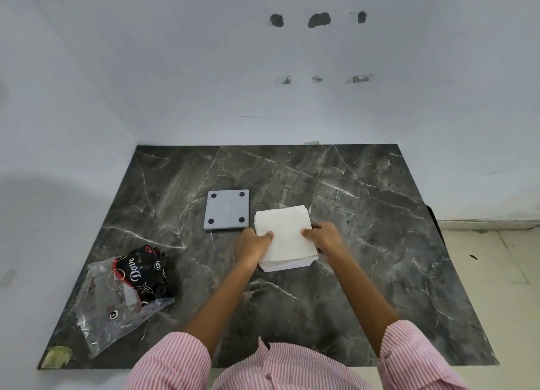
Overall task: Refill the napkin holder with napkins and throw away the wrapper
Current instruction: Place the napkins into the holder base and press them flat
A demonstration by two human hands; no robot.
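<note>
Marble table (365,214): both hands (287,239) clamp napkins (282,229); wrapper (125,290), perhaps holder (226,209), nearby.

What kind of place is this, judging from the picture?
Probably a bare room corner at home or in a workspace, not a furnished dining area: a dark marble slab lies against plain white walls with patched holes, and pale floor tiles show at right.

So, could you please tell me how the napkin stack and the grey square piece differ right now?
The napkin stack is white, soft and layered; the grey square piece is one rigid slab with four dark dots. Both hands, left and right, grip the stack; the piece lies untouched. Both rest on the marble table.
</note>
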